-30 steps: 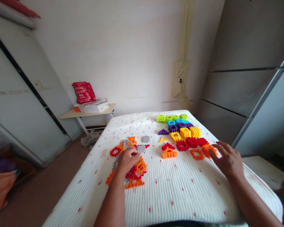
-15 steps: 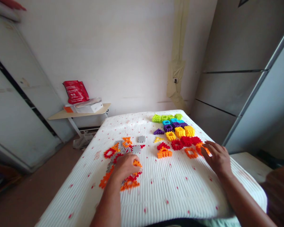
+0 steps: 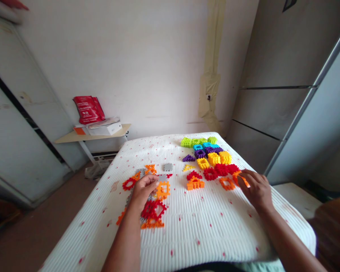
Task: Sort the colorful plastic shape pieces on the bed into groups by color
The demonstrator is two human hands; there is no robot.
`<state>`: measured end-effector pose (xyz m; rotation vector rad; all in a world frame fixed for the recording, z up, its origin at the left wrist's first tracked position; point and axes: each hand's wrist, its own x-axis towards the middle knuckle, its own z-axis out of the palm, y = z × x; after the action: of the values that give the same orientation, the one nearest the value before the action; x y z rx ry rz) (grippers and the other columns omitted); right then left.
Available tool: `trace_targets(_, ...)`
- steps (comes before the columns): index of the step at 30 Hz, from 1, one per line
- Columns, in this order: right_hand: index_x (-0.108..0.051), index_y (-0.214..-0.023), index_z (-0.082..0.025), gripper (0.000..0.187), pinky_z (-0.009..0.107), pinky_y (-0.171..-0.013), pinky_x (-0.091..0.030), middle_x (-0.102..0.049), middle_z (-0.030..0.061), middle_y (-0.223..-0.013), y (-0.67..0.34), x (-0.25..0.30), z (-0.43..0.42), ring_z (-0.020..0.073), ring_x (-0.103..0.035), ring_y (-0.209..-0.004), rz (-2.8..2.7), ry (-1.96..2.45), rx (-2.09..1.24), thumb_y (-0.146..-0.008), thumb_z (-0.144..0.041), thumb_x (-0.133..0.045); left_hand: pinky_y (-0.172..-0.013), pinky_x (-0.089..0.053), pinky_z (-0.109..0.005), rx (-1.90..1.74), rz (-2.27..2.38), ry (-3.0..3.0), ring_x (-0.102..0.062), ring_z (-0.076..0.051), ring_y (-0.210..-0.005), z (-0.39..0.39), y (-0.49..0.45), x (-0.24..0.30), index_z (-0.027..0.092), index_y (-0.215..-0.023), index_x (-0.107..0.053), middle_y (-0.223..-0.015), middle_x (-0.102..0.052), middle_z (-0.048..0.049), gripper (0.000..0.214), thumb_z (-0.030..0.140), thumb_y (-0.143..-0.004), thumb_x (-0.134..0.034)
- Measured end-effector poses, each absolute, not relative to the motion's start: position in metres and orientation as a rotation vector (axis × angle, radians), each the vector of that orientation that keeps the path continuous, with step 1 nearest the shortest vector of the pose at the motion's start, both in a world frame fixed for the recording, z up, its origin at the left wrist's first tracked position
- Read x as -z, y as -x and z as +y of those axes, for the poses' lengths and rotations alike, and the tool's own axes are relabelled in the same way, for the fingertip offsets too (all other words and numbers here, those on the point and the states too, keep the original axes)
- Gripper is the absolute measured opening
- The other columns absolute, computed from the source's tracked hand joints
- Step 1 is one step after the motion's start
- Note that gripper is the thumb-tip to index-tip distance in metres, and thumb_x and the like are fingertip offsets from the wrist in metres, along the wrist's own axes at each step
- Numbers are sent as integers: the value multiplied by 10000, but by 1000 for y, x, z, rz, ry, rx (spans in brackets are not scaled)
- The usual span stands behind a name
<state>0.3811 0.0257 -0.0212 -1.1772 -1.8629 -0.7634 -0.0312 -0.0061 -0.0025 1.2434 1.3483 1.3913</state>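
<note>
My left hand (image 3: 144, 188) is closed in a pinch on an orange square building block (image 3: 167, 190) with a toothed edge, raised over a mixed heap. Beneath it lie a red building block (image 3: 159, 209), an orange triangular block (image 3: 153, 224) and several grey pieces, partly hidden by the hand. My right hand (image 3: 256, 186) curls its fingers round orange building blocks (image 3: 237, 176) at the near end of the sorted rows. Just left of those fingers rests another orange square block (image 3: 227, 184). An orange triangle stack (image 3: 195, 183) stands between the hands.
Sorted rows of red (image 3: 221, 169), yellow (image 3: 214, 158), purple (image 3: 200, 153), blue and green blocks (image 3: 186, 142) run to the back of the covered bed (image 3: 192, 226). A grey square block (image 3: 167, 167) lies mid-bed. A side table (image 3: 68, 138) and a refrigerator (image 3: 272, 109) stand beyond.
My left hand has lifted off the heap, bringing an orange square block up in its fingers and uncovering red pieces. My right hand stays at the orange blocks, its fingers slightly more closed.
</note>
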Motion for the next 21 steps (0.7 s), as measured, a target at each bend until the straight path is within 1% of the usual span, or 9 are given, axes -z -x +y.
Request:
trace_targets(2, -636, -840, -164, 164, 286, -697, -388, -674, 77, -898, -369, 16, 24, 167, -606, -792, -1876, 1137, 710, -866, -276, -518, -481, -389, -206, -1459, 1297, -1158, -491, -88, -492, -4, 30, 6, 154, -808, -628, -601, -576, 31, 247, 300, -613, -672)
trace_targets(6, -619, -881, -169, 126, 305, -735, -413, -668, 76, -909, -319, 6, 15, 173, -602, -816, -1890, 1020, 536, -854, -253, -530, -502, -420, -201, -1547, 1251, -1060, -525, -82, -499, 0, 22, 11, 154, -789, -635, -606, -603, 29, 233, 280, -602, -696)
trace_targets(10, -596, -1005, -180, 226, 334, -758, -441, -646, 93, -959, -247, -1, 2, 201, -594, -872, -2002, 958, 311, -855, -337, -530, -508, -438, -207, -1605, 1231, -1008, -540, -85, -489, 3, 13, 15, 139, -770, -643, -590, -613, 21, 242, 269, -577, -713)
trace_targets(13, -576, -1038, -171, 335, 364, -793, -453, -631, 112, -989, -201, -7, -4, 228, -583, -908, -2050, 978, 176, -835, -436, -543, -531, -459, -215, -1645, 1224, -977, -556, -91, -502, 3, 9, 16, 141, -751, -643, -592, -617, 23, 229, 265, -573, -717)
trace_targets(15, -558, -1067, -159, 403, 365, -779, -465, -624, 119, -981, -180, -10, -5, 239, -577, -908, -2080, 1024, 124, -815, -474, -553, -547, -470, -220, -1685, 1218, -966, -567, -94, -516, 3, 7, 16, 145, -738, -640, -607, -623, 24, 219, 264, -572, -718)
trace_targets(18, -548, -1066, -148, 423, 365, -745, -481, -614, 120, -939, -162, -13, -3, 245, -573, -886, -2103, 1105, 103, -802, -478, -564, -567, -479, -230, -1736, 1186, -970, -578, -102, -534, 2, 5, 16, 148, -725, -635, -618, -625, 22, 211, 270, -575, -720)
trace_targets(21, -543, -1068, -141, 384, 368, -739, -490, -608, 119, -925, -157, -12, 0, 244, -566, -883, -2103, 1109, 105, -799, -411, -588, -594, -484, -235, -1735, 1165, -996, -586, -104, -563, 1, 5, 16, 151, -715, -629, -655, -636, 14, 200, 276, -588, -720)
